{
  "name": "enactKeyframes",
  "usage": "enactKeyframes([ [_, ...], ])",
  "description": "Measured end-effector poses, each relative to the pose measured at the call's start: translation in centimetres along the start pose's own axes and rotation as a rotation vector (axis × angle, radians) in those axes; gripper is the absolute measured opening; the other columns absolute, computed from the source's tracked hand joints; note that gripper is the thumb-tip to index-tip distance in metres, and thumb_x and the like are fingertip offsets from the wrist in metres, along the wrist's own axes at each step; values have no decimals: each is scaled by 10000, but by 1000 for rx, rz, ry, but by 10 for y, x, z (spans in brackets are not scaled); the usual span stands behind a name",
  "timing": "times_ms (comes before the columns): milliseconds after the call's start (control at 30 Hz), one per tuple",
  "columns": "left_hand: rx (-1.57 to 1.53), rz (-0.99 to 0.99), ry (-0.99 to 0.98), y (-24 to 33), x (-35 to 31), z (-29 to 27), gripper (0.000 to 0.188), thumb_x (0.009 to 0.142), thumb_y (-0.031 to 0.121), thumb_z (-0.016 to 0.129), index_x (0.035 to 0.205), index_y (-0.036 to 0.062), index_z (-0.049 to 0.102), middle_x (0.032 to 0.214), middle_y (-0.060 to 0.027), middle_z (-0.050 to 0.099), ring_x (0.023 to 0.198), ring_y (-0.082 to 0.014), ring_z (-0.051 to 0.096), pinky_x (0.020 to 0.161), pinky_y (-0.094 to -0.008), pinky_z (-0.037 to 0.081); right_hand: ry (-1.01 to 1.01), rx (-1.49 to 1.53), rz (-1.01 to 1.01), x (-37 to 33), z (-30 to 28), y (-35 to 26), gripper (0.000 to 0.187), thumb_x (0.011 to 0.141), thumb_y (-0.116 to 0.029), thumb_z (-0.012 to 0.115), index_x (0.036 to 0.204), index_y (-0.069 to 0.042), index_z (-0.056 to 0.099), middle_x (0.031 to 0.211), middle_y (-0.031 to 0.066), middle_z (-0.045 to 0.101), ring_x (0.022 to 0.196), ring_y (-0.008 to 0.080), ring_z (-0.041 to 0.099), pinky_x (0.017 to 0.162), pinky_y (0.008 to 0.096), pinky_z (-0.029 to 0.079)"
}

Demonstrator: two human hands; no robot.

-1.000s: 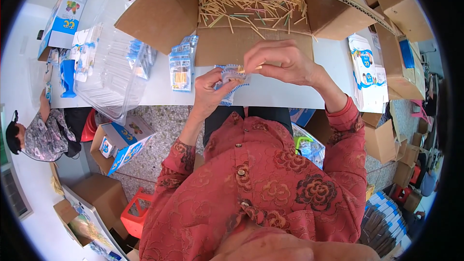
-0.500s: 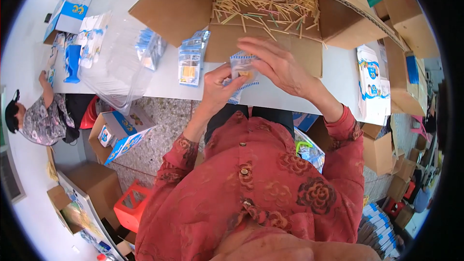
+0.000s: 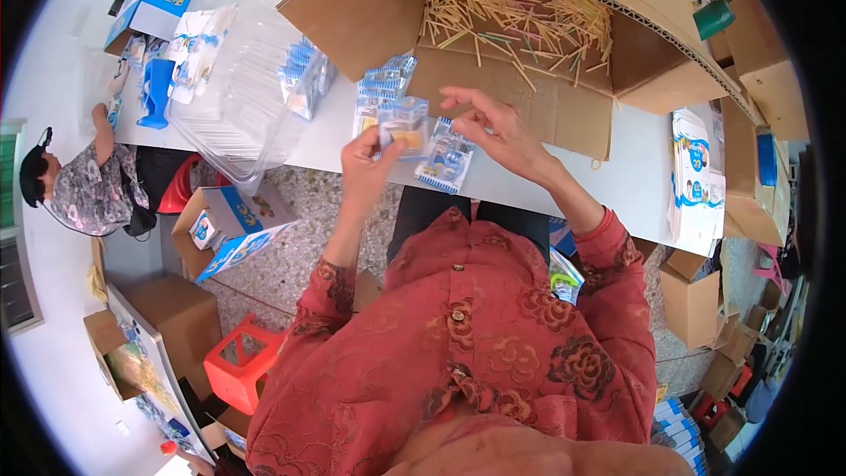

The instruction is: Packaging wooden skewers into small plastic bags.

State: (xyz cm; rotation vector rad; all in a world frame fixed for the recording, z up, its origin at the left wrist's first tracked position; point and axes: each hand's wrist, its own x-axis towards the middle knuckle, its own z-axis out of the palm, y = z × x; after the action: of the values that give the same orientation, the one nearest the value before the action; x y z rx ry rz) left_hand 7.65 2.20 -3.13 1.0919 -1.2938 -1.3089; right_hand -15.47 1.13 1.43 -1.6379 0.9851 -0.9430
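My left hand (image 3: 367, 160) pinches a small clear packet (image 3: 407, 129) with a blue-edged top and something yellow inside. My right hand (image 3: 500, 130) is raised just to the right of it, fingers apart and curved, with nothing visible in them. Below and between the hands, a blue-and-white packet (image 3: 448, 163) lies at the table's near edge. Behind the held packet is a row of overlapping similar packets (image 3: 386, 79), partly covered by it. Beyond my hands, an open cardboard box (image 3: 361, 22) holds many thin, mostly straw-coloured sticks (image 3: 520, 13).
To the left on the white table (image 3: 308, 137) are a clear plastic tray (image 3: 233, 137) and a bag of packets (image 3: 304, 79). Flat printed cartons (image 3: 696, 167) lie at the right end. Someone in a patterned top (image 3: 97, 198) works at far left. A red stool (image 3: 242, 361) stands on the floor.
My left hand has moved left with the packet, away from my right hand, which stays raised with its fingers now more curved. The packet at the table edge shows more fully. The whole view has shifted.
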Motion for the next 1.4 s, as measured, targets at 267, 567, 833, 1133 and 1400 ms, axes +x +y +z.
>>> enactKeyframes([
  [267, 319, -112, -3, -26, 27, -51, 286, 787, -11, 659, 1060, -28, 576, 915, -49, 650, 771, -71, 586, 662, -205, 468, 3, -274, -47, 6, 3, 30, 262, 845, -108, 595, 1092, -20, 587, 963, 156, 632, 790, 267, 639, 688, 345, 509],
  [567, 686, 3, 135, -38, 42, -62, 614, 621, 185, 804, 1155, 18, 552, 952, -87, 637, 728, -173, 579, 688, -287, 488, 137, -589, 57, 79, 21, 53, 285, 868, -239, 568, 1082, -52, 590, 987, 166, 623, 900, 324, 614, 769, 411, 491],
  [833, 431, -143, -23, -37, 51, -64, 538, 622, 114, 783, 1099, -25, 576, 892, -102, 663, 783, -149, 625, 694, -284, 509, 129, -818, 84, 136, 31, 85, 228, 831, -242, 607, 953, -50, 617, 947, 142, 631, 905, 315, 605, 763, 427, 487],
  [1133, 257, 82, -14, -32, 37, -52, 466, 656, -6, 728, 1076, -12, 525, 1146, -104, 574, 954, -161, 590, 823, -278, 480, -43, 8, 105, 116, 34, 95, 154, 881, -99, 587, 1014, -38, 538, 965, 44, 605, 845, 99, 576, 718, 264, 491],
  [1400, 34, 86, 40, -46, 12, -54, 581, 697, -30, 725, 1186, 16, 415, 1124, -99, 519, 1014, -155, 534, 922, -295, 424, -222, 283, 90, 78, 58, 43, 695, 809, -141, 686, 1389, -108, 304, 1185, 97, 527, 1068, 157, 519, 914, 295, 422],
])
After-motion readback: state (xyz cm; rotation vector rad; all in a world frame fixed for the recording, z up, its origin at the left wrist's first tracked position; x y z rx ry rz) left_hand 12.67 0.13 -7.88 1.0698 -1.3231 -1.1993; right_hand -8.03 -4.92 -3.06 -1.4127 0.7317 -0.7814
